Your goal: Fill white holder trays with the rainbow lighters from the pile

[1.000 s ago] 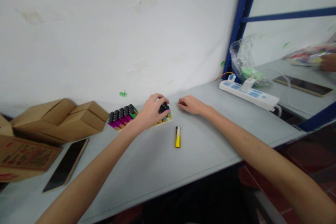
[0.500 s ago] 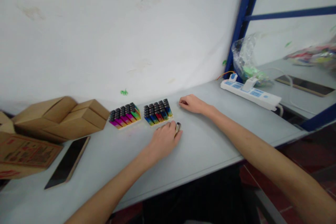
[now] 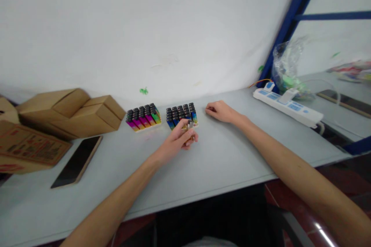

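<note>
My left hand [image 3: 178,141] is curled shut around a lighter [image 3: 189,125], metal cap poking out above the fingers, lifted just off the desk [image 3: 232,154]. I judge it light, stiff and slick plastic, best pinched across the flat sides mid-body. Just beyond the hand sits a lighter tray [image 3: 181,115]. My right hand [image 3: 222,111] rests on the desk, loosely curled, holding nothing.

Lighter [image 3: 189,125] mostly hidden in left hand [image 3: 177,141]

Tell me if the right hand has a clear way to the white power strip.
Probably yes. The right hand rests on the table, holding nothing visible, and only bare tabletop lies between it and the power strip farther to its right.
</note>
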A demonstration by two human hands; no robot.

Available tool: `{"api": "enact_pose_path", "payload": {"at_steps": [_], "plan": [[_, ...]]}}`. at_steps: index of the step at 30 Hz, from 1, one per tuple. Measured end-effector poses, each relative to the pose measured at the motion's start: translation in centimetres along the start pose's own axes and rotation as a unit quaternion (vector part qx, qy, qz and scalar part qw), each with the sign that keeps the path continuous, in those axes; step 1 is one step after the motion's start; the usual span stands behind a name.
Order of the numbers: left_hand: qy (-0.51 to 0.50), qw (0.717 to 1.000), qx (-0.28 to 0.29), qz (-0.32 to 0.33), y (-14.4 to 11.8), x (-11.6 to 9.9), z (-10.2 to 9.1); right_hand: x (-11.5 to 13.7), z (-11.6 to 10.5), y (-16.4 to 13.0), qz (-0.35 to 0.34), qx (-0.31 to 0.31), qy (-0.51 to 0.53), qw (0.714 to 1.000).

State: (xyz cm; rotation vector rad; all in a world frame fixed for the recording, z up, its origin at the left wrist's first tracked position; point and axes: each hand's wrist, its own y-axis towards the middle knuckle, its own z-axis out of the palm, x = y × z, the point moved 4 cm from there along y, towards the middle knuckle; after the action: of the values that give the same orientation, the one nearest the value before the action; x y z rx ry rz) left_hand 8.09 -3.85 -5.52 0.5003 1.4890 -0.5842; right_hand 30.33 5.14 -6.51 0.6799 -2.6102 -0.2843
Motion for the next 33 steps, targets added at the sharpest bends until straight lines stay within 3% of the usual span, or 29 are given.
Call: {"api": "enact_pose_path", "payload": {"at_steps": [5,22,27,33], "plan": [[-0.108,0.993,-0.022,-0.052,-0.2,-0.5,0.2,-0.4,0.2,0.0,0.001,0.004,0.003,1.000],[-0.107,0.983,-0.108,-0.103,-0.1,0.5,-0.3,-0.7,0.3,-0.1,0.002,-0.010,0.025,1.000],[-0.117,0.983,-0.115,-0.081,0.1,0.4,-0.7,-0.4,0.3,0.0,0.004,-0.003,0.031,1.000],[-0.131,0.987,-0.093,0.026,0.0,-2.1,-0.9,0.2,0.1,-0.1,0.001,-0.003,0.023,1.000]]}}
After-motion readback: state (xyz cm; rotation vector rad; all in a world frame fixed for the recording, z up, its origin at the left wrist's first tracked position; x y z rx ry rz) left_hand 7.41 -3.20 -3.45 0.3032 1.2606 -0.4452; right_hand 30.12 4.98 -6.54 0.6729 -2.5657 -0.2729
